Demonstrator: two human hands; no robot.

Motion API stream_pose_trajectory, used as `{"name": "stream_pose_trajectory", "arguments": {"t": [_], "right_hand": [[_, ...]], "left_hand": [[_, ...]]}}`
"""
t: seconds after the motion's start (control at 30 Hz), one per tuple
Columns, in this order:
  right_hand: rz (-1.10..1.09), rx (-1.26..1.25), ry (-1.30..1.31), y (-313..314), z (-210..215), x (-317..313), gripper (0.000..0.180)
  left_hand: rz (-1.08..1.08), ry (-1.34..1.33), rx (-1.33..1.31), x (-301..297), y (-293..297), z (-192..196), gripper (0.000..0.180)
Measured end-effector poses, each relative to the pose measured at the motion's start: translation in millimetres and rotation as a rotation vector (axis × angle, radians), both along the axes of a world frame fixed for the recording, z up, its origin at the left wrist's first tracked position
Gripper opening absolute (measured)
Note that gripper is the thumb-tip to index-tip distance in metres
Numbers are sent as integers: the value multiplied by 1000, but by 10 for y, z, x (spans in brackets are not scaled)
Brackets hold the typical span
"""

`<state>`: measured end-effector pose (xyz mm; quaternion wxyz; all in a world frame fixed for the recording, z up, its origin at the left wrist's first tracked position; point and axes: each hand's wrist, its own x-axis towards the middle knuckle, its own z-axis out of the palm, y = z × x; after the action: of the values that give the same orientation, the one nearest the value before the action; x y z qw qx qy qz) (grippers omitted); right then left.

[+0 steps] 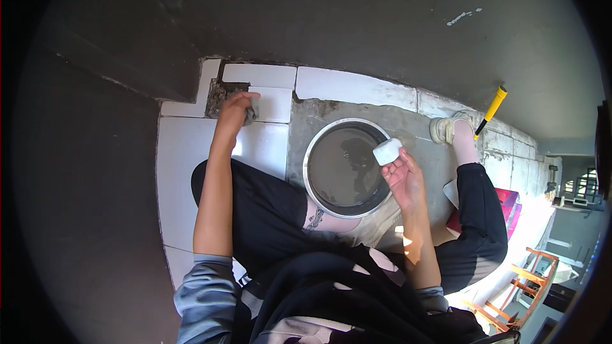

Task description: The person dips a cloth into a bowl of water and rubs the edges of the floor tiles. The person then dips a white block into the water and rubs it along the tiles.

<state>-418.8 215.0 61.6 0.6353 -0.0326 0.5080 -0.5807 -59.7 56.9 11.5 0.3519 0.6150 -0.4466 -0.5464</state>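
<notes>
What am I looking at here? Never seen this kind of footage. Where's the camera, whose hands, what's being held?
No machine here: a person squats on a floor, filmed by a wide fisheye camera worn on their head and looking down, so straight edges bend near the rim. Both arms come in from the bottom. The left hand presses a small grey object, too small to identify, at a rough gap among white floor tiles. The right hand holds a small white block over a round metal basin of murky grey liquid. Farther right, a yellow-handled tool lies on the floor beside the person's shoe.
</notes>
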Motion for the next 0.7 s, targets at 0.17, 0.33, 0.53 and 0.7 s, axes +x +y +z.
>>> {"name": "stream_pose_trajectory", "arguments": {"t": [0.17, 0.33, 0.53, 0.7], "right_hand": [[30, -19, 158, 103, 168, -80, 27], [-17, 8, 115, 146, 8, -142, 28], [-52, -1, 166, 131, 30, -177, 31], [-62, 25, 156, 128, -45, -184, 31]], "left_hand": [[-548, -608, -8, 337, 470, -63, 23], [-849, -463, -11, 141, 394, 5, 29], [-1312, -501, -100, 47, 264, -259, 27], [-1283, -559, -467, -53, 255, -328, 20]]}}
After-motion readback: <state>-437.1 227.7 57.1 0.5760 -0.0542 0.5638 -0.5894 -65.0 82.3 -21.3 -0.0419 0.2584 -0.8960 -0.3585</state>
